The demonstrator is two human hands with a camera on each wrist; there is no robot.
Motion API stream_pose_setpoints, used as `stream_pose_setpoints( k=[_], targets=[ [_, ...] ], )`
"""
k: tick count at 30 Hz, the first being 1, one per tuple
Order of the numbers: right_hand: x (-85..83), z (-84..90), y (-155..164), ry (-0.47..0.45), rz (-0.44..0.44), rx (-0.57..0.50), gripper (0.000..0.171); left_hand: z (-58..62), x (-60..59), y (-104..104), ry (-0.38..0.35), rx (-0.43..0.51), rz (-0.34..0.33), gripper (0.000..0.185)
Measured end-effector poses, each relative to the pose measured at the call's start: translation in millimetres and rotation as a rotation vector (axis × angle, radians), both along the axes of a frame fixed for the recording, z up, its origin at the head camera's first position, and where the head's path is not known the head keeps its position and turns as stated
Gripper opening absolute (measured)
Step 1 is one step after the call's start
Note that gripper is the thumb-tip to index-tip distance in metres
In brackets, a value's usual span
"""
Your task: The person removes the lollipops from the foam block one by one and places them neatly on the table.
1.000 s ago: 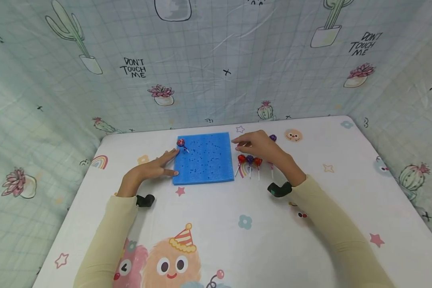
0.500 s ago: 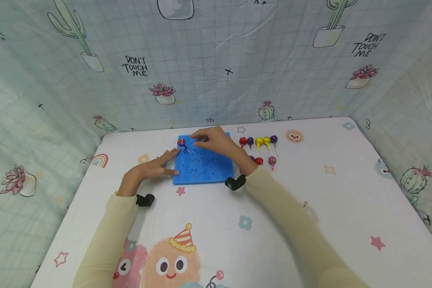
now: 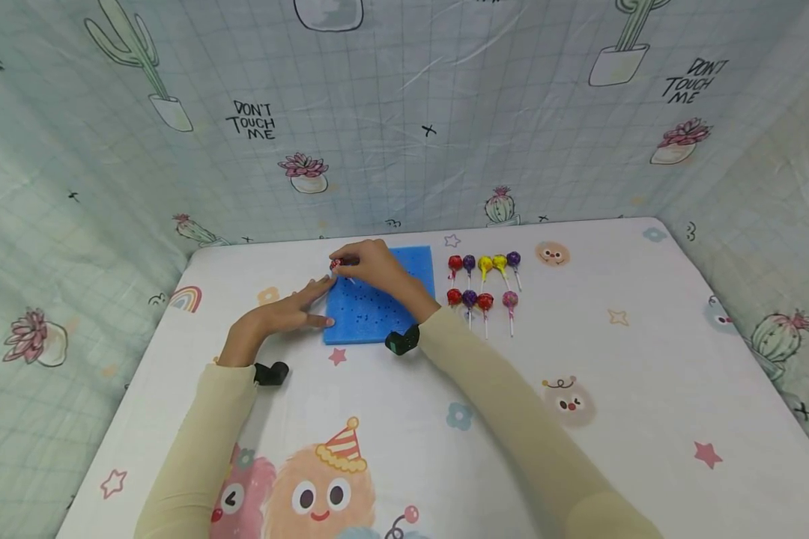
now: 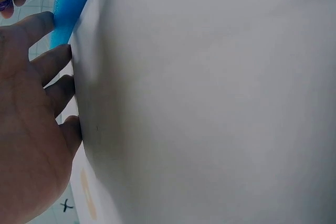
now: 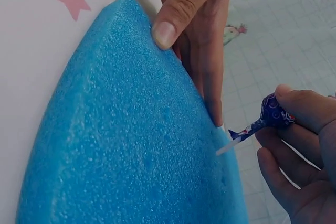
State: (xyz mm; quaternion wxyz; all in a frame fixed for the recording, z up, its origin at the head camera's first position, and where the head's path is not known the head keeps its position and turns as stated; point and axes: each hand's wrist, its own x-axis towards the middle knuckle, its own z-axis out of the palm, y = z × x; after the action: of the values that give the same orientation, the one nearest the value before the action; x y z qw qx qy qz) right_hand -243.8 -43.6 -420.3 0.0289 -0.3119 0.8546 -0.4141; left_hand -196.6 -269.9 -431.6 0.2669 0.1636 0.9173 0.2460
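A blue foam board (image 3: pixel 364 322) lies on the table. My right hand (image 3: pixel 377 268) is over its far left corner and pinches the wrapped head of a lollipop (image 5: pixel 274 113) between thumb and fingers. This lollipop has a dark blue and red wrapper; its white stick meets the foam at a slant. With fingers spread, my left hand (image 3: pixel 279 313) rests against the board's left edge, thumb near the front corner. In the left wrist view, the fingertips of the left hand (image 4: pixel 37 108) touch the board's side (image 4: pixel 71 6).
Right of the board, several loose lollipops lie in two rows: a back row with yellow lollipops (image 3: pixel 485 264) and a front row with a pink lollipop (image 3: pixel 509 299). Small holes dot the foam. A printed cloth wall (image 3: pixel 404 180) rises behind the table (image 3: pixel 512 449).
My right hand has moved left, from above the loose lollipops across the board to the lollipop at its far left corner, which it now holds. The left hand has stayed in place.
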Motion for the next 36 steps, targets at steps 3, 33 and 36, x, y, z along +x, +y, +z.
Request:
stream_pose_setpoints(
  k=[3, 33, 36],
  targets=[
    [0.8, 1.3, -2, 0.011, -0.004, 0.008, 0.032, 0.0, -0.2, 0, 0.000, 0.004, -0.002, 0.094],
    [7.0, 30.5, 19, 0.038, -0.017, -0.045, 0.032, -0.5, -1.1, 0, -0.006, -0.008, 0.003, 0.095],
    [7.7, 31.5, 24, 0.026, -0.016, -0.057, 0.031, -0.4, 0.0, 1, -0.008, -0.009, 0.008, 0.095]
  ],
)
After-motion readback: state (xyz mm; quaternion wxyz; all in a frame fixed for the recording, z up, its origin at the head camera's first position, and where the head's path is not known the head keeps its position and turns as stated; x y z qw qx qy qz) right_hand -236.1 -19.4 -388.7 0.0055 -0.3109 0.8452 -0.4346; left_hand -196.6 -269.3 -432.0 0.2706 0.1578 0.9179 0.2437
